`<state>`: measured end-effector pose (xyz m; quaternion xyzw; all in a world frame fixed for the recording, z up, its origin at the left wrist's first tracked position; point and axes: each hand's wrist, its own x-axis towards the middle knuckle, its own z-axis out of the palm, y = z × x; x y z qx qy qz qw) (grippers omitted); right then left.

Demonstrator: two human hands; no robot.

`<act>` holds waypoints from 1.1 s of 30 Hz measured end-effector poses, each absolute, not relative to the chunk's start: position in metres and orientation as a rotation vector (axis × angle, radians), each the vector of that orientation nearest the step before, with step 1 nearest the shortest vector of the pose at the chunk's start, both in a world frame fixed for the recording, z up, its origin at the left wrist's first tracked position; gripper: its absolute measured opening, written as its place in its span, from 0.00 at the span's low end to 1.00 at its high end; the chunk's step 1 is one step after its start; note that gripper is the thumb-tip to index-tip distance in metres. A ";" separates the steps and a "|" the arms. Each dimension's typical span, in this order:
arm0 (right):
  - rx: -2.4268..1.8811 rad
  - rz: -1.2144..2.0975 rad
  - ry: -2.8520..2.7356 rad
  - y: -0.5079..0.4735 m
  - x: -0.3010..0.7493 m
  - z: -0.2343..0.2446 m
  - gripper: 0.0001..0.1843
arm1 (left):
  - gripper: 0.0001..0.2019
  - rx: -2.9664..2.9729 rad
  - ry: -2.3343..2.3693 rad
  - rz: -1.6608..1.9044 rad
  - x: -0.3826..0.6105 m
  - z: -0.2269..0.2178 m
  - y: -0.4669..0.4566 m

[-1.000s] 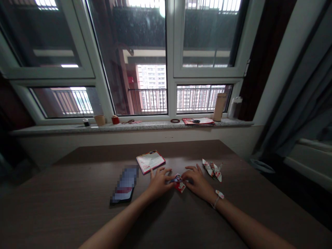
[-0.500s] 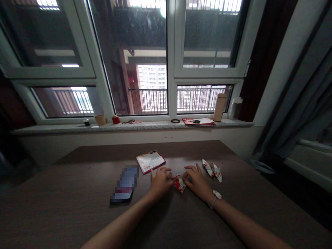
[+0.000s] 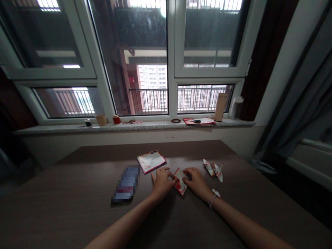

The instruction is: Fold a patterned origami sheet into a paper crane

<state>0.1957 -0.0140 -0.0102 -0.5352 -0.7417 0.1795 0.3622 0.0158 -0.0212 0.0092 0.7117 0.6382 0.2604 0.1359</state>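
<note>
A small folded piece of red and white printed paper [image 3: 181,185] lies on the table between my two hands. My left hand [image 3: 163,182] pinches its left side with thumb and fingertips. At the right edge, my right hand [image 3: 196,180] has curled fingers and the thumb closed on the paper. Just beyond my right hand sits a folded paper figure [image 3: 213,170] with pointed flaps, in the same kind of print. A stack of printed paper sheets [image 3: 151,162] with red edges lies past my left hand.
A phone [image 3: 126,183] with a blurred screen lies left of my left hand on the dark wooden table [image 3: 77,193]. Along the windowsill stand a paper cup [image 3: 101,120], a small red container [image 3: 116,119], scissors on papers [image 3: 199,121], a beige flask [image 3: 220,107] and a clear bottle [image 3: 236,108].
The paper between my hands now shows a larger, pale upper face, with a corner standing up at the back. My right fingers have curled in more; my left hand has barely moved.
</note>
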 end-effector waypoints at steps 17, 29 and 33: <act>-1.509 0.448 -1.933 -0.018 0.188 -0.006 0.16 | 0.04 2.052 1.844 0.736 0.021 0.005 -0.019; -1.488 0.370 -2.035 -0.025 0.187 0.002 0.14 | 0.07 2.092 1.811 0.787 0.021 0.002 -0.020; -1.522 0.341 -2.033 -0.024 0.189 0.002 0.09 | 0.11 2.121 1.800 0.765 0.020 0.005 -0.022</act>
